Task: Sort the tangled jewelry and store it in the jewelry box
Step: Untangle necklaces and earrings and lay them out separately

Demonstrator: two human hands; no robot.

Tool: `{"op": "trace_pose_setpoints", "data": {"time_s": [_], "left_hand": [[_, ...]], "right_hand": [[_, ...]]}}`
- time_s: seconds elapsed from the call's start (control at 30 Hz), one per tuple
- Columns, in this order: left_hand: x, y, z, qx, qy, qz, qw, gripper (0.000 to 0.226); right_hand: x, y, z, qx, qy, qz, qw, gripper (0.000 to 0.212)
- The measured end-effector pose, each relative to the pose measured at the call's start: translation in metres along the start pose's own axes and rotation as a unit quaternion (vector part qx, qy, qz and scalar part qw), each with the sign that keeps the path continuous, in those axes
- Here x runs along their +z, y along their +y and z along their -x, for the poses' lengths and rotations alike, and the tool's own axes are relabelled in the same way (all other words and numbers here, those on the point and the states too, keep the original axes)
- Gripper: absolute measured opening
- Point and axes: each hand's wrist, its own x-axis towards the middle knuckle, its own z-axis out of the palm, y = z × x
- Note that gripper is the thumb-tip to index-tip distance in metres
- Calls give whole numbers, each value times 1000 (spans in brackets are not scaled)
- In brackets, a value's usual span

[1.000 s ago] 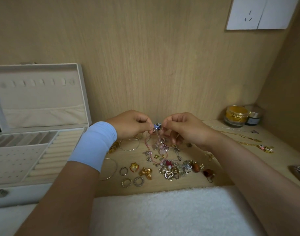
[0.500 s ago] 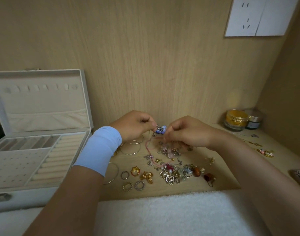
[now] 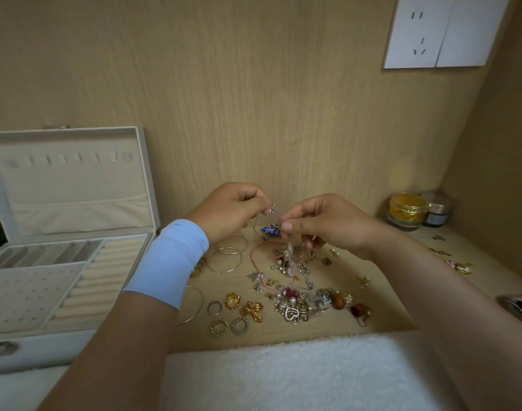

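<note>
Pale wood forms the desk (image 3: 194, 336) and the wall behind it, and we see the whole job spread across it. Biggest is the jewelry box (image 3: 76, 185) at the left, lid raised. Its ring rolls, stud panel and slotted compartments hold no piece that we can make out, so we judge that nothing is stored yet. A white towel (image 3: 283, 375) lies along the near edge.

Between the box and the right forearm sits the loose jewelry. There is a heap (image 3: 295, 295) of charms, pearls and heart-shaped pieces in the middle, with thin hoops (image 3: 224, 258) nearer the box. A gold bow (image 3: 252, 311) and a few rings lie in a front row, apart from the heap. Those spread pieces look sorted out to us, though none is in the box.

Above the heap both hands work on one tangle (image 3: 290, 253). The left hand (image 3: 230, 212) has its fingers curled, thumb and forefinger pinching a small silver charm (image 3: 272, 208). The right hand (image 3: 322, 221) pinches the tangle between thumb and fingertips, just beside a blue charm (image 3: 270, 229), with its other fingers curled under. Strands and a red cord (image 3: 251, 256) hang from the tangle down to the heap, so it is not free. We take it the untangling is in its early part, and all the storing is left.
</note>
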Motion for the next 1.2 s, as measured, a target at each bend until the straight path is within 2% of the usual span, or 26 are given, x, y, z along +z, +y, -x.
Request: {"op": "trace_pose_setpoints", "data": {"time_s": [0.1,0.2,0.47,0.6,0.7,0.93,1.03,1.2], "left_hand": [[2,1,-1,-1,2,23,1000,22],[7,3,-1,14,1,17,1000,26],[8,-8,-5,20,26,25,999,32],[9,-14,-4,7,-18,93,996,30],[11,-12,-3,-3,-56,133,989,28],[11,-8,-3,-28,-81,127,988,26],[8,-5,-2,-43,-64,100,992,26],[5,-10,-2,-36,-46,12,998,14]], "right_hand": [[0,6,-1,28,-36,55,997,8],[0,7,-1,34,-54,68,996,7],[-5,8,0,31,-35,79,996,6],[-4,7,-1,15,-13,64,998,23],[-1,6,-2,-9,3,38,999,20],[7,5,-5,-44,14,-74,996,12],[7,5,-5,-44,24,-77,996,8],[7,5,-5,-40,45,-59,996,13]]}}
